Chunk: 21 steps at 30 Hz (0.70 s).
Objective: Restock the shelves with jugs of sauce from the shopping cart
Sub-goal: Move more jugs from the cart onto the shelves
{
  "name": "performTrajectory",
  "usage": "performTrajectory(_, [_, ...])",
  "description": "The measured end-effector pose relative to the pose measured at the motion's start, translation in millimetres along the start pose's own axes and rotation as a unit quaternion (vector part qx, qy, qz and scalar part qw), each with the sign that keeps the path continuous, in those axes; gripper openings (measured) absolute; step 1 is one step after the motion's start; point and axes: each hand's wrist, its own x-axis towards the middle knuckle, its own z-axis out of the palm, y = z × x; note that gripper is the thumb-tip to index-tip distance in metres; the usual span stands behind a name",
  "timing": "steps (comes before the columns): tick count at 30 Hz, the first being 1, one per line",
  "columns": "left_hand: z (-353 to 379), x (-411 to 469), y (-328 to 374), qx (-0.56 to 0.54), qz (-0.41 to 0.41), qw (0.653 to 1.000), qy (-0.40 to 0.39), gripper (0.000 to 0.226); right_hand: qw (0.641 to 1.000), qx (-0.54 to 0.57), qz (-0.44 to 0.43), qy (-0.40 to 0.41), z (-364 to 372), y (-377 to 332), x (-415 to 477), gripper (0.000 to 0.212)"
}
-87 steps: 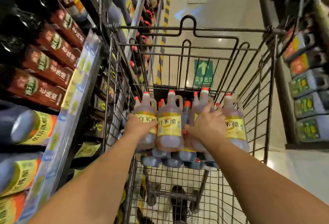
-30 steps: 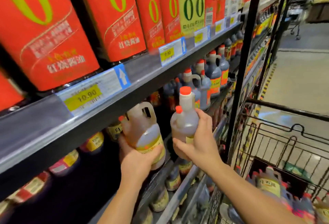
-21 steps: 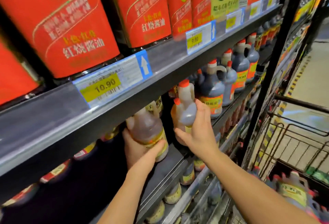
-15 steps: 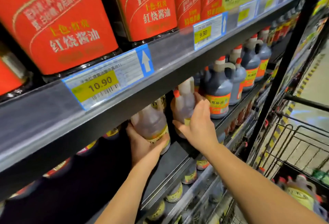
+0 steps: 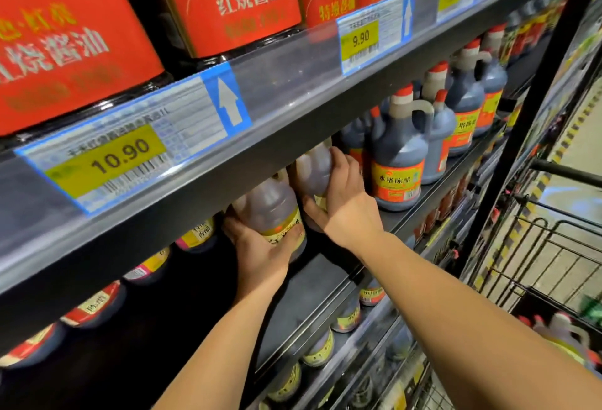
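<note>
My left hand (image 5: 260, 253) grips the base of a pale brown jug (image 5: 270, 211) with a yellow label, tilted and pushed in under the upper shelf edge (image 5: 293, 123). My right hand (image 5: 342, 201) holds a second pale jug (image 5: 312, 172) beside it, fingers wrapped round its body. The tops of both jugs are hidden behind the shelf edge. They are over the dark middle shelf (image 5: 312, 286). The shopping cart (image 5: 553, 266) stands at the right, with more jugs (image 5: 563, 334) blurred in its basket.
Dark vinegar jugs (image 5: 397, 162) with red caps stand right of my hands on the same shelf. Red-labelled soy sauce bottles (image 5: 228, 2) fill the shelf above, over price tags (image 5: 107, 162). A black upright post (image 5: 534, 116) separates the shelf bays. Lower shelves hold more bottles (image 5: 319, 347).
Both hands lifted jugs out of the cart, swung left to the shelf and have pushed them further in under the upper shelf edge, hiding their caps.
</note>
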Motion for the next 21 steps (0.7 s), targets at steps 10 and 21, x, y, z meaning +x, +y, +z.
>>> performTrajectory(10, [5, 13, -9, 0.034, 0.021, 0.999, 0.007, 0.125, 0.998, 0.005, 0.044, -0.044, 12, -12, 14, 0.095])
performTrajectory(21, [-14, -22, -18, 0.055, -0.019, 0.998, -0.030, 0.111, 0.987, -0.079, 0.080, -0.113, -29, -19, -7, 0.095])
